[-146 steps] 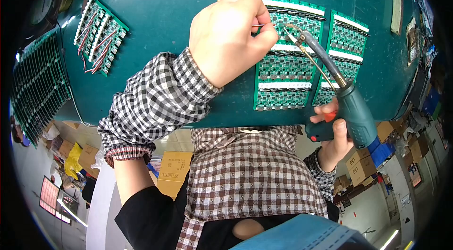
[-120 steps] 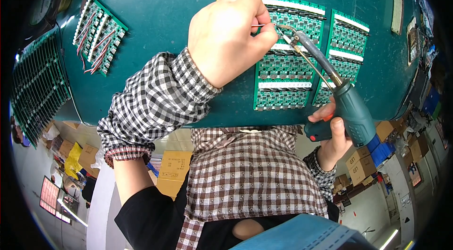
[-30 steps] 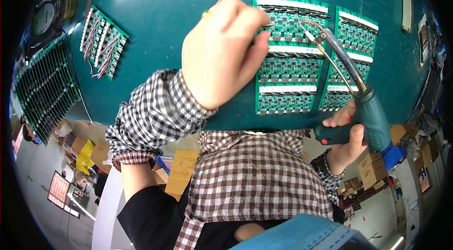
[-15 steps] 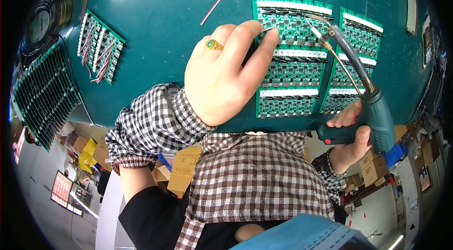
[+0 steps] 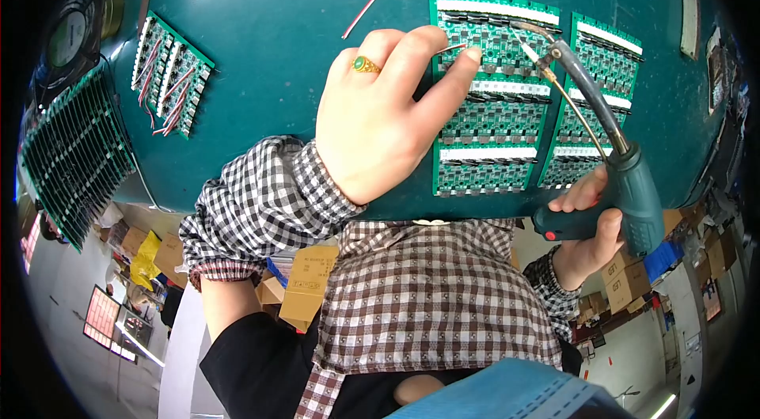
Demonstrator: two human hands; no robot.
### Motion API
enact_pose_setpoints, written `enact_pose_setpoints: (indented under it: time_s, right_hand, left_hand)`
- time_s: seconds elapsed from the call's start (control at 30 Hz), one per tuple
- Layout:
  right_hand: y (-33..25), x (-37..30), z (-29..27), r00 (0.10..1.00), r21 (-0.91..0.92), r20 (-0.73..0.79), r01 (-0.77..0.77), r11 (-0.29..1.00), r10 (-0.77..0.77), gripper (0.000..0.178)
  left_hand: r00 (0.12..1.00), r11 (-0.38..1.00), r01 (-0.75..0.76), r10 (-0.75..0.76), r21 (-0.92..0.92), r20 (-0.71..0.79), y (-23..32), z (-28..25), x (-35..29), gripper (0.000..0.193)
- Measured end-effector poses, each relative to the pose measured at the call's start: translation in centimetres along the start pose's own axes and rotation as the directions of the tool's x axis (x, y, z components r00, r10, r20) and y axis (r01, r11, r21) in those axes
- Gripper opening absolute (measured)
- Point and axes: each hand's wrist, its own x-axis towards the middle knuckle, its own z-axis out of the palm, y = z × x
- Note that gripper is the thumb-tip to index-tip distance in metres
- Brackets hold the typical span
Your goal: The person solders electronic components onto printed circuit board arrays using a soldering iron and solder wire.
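My left hand (image 5: pixel 384 114) reaches over the left edge of a green circuit board panel (image 5: pixel 495 114), wearing a ring with a green stone. Between its thumb and forefinger it pinches a short, thin wire (image 5: pixel 454 47), whose end lies over the panel's upper rows. My right hand (image 5: pixel 586 261) is wrapped round the dark green handle of a soldering gun (image 5: pixel 640 193). The gun's bent tip and thin solder feed tube reach to the panel's top row, near black parts below a white strip. Whether the tip touches the board I cannot tell.
A second board panel (image 5: pixel 606 67) lies to the right. At left are a smaller panel with wires on it (image 5: pixel 174 75), a stack of boards (image 5: pixel 79 158) and a black fan (image 5: pixel 71 39). Loose red-and-white wires (image 5: pixel 364 11) lie at the back of the green table (image 5: pixel 261 47).
My left hand has moved slightly right with the wire. The left panel appears shifted a little to the right at its upper edge. My right hand and the soldering gun stay nearly still.
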Motion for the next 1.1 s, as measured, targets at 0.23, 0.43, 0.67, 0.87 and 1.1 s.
enact_pose_setpoints:
  time_s: [0.23, 0.43, 0.67, 0.87, 1.1]
  right_hand:
    - [0.3, -0.3, -0.2, 1.0, 0.02, 0.012, 0.016, 1.0, -0.016, 0.059]
    - [0.5, -0.5, -0.2, 1.0, 0.017, -0.004, 0.014, 1.0, -0.014, 0.057]
    - [0.5, -0.3, -0.2, 1.0, 0.016, 0.007, -0.001, 1.0, 0.001, 0.06]
    - [0.3, -0.1, -0.8, 0.999, -0.049, 0.041, 0.034, 0.998, -0.032, 0.054]
    - [-2.1, 0.7, -7.3, 0.957, 0.093, -0.198, 0.234, 0.968, -0.212, 0.052]
  left_hand:
    - [1.0, 1.0, -0.019, 0.018, -0.021, -0.012, -0.1, 0.2, -0.2, 0.043]
    - [1.0, 0.999, -0.023, 0.022, -0.023, -0.02, -0.1, 0.0, -0.2, 0.039]
    - [0.997, 0.992, 0.033, -0.04, -0.122, -0.059, -0.4, 0.1, -0.1, 0.032]
    - [0.962, 0.916, 0.257, -0.273, -0.309, -0.008, 0.1, -0.8, 1.8, 0.018]
    - [0.929, 0.875, 0.369, -0.356, -0.315, 0.098, 2.0, -1.2, 3.2, 0.009]
